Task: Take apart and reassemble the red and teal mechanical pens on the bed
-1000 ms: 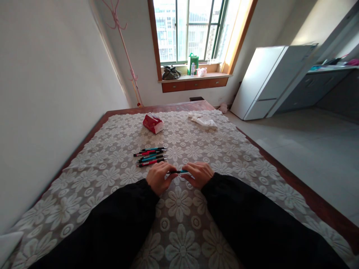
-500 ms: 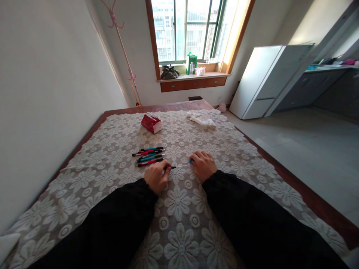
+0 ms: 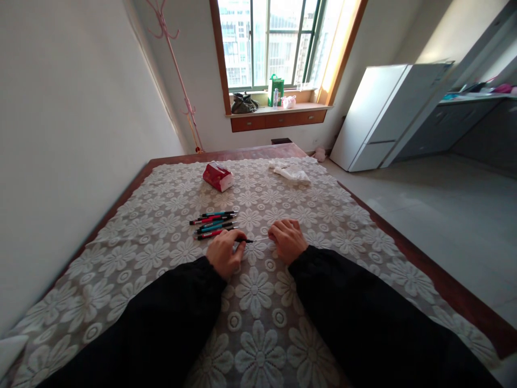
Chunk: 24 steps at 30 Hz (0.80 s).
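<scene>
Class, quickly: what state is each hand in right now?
Left hand: closed, holding a black pen part.
Right hand: curled at the end of a thin pale rod; its grip is hidden, so what it holds cannot be told.

Daylight reaches me from the window (image 3: 269, 46), its panes glaring nearly white, the reveal at its right glowing warm. Below the window, the tabletop's (image 3: 278, 151) far edge carries a pale sheen; nearer me, my black sleeves (image 3: 161, 318) lose all detail. Right of the window, the refrigerator (image 3: 383, 105) leans, wide-angle stretched. Fine detail between my fingers (image 3: 278, 229) looks soft.
</scene>
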Available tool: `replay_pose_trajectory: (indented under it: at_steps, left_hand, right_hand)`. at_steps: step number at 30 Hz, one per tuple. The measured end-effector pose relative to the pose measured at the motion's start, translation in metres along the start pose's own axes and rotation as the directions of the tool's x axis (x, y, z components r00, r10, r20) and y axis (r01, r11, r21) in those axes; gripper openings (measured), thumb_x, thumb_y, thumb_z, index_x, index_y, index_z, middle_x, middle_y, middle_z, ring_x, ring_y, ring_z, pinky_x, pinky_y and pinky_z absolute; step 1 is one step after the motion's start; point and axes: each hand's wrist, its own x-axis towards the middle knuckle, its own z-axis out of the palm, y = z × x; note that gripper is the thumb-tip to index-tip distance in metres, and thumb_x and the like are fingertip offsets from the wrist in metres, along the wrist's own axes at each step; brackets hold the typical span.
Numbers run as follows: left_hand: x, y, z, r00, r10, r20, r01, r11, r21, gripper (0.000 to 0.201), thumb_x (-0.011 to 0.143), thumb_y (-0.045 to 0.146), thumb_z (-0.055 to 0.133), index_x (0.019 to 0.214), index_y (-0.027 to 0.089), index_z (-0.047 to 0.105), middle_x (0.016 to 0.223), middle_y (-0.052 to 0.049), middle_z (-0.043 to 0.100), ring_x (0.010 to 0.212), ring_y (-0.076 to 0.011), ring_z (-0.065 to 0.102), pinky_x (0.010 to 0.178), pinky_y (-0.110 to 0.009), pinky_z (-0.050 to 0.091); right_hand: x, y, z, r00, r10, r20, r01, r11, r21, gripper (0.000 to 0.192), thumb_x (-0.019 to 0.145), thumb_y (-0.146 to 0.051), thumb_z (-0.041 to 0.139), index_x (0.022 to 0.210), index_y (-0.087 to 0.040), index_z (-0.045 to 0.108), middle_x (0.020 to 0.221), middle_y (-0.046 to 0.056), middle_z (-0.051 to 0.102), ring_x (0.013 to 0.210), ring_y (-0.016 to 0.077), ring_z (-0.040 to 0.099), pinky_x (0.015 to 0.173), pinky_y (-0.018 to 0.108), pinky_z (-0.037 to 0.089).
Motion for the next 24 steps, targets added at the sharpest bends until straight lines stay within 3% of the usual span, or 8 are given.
replay_pose_trajectory:
  at_steps: [10,13,18,24]
  left_hand:
    - [0.006,-0.005,-0.002,0.995,-0.094,-0.028,0.092,0.993,-0.07,0.013,0.088,0.023,0.057,0.1,0.022,0.064,0.1,-0.005,0.07,0.1,-0.0255,0.061,0.09,-0.04,0.048]
    - [0.006,-0.006,-0.001,0.993,-0.113,-0.034,0.109,0.989,-0.098,0.015,0.09,0.024,0.057,0.103,0.021,0.062,0.099,-0.005,0.069,0.096,-0.024,0.062,0.087,-0.038,0.048]
    - [0.007,-0.005,-0.001,0.999,0.015,0.048,-0.013,0.999,-0.041,0.013,0.088,0.03,0.066,0.098,0.022,0.065,0.098,-0.005,0.068,0.095,-0.0239,0.061,0.085,-0.037,0.047]
    - [0.008,-0.005,-0.002,0.997,0.05,0.06,-0.046,0.997,-0.067,0.01,0.083,0.022,0.069,0.093,0.023,0.066,0.097,-0.003,0.068,0.091,-0.0222,0.061,0.081,-0.035,0.047]
  right_hand:
    - [-0.002,0.004,0.001,0.997,0.071,-0.013,-0.071,0.997,-0.001,0.016,0.089,-0.01,0.056,0.09,-0.022,0.066,0.121,0.007,0.067,0.115,0.0245,0.053,0.104,0.046,0.027]
    - [-0.002,0.004,0.002,1.0,0.002,-0.007,-0.002,1.0,0.006,0.011,0.086,-0.012,0.06,0.089,-0.022,0.066,0.124,0.006,0.066,0.118,0.0252,0.052,0.108,0.047,0.026]
    - [-0.002,0.0,0.0,0.986,-0.167,-0.002,0.167,0.986,0.029,0.008,0.089,-0.018,0.06,0.09,-0.023,0.066,0.125,0.006,0.066,0.121,0.0247,0.052,0.111,0.048,0.026]
    - [0.0,0.0,-0.01,0.99,-0.143,0.0,0.143,0.99,0.009,0.015,0.075,-0.013,0.06,0.085,-0.021,0.067,0.12,0.007,0.066,0.117,0.0265,0.054,0.112,0.049,0.026]
